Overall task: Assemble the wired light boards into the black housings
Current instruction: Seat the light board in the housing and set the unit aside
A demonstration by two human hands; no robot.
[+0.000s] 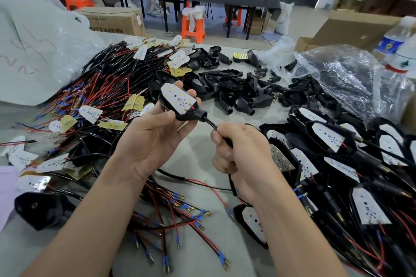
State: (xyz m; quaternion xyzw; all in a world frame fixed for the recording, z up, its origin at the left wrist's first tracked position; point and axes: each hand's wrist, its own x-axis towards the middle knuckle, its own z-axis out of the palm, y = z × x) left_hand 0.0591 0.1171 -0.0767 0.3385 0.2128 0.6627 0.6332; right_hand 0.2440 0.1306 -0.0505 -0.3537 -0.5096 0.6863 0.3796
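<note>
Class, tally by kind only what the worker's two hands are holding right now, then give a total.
Black housing, in the left hand: 1
Light board, sitting in that housing: 1
Black cable, gripped by the right hand: 1
Total: 3

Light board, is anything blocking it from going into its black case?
Nothing visible does. The light board already lies in the black housing held by the left hand; the right hand grips its cable.

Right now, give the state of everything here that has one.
Left hand, holding housing.
Board, resting in housing, lights up.
Right hand, gripping cable.
Cable, threaded out the housing neck.
Spare housings, empty, heaped.
Bottle, upright.
</note>
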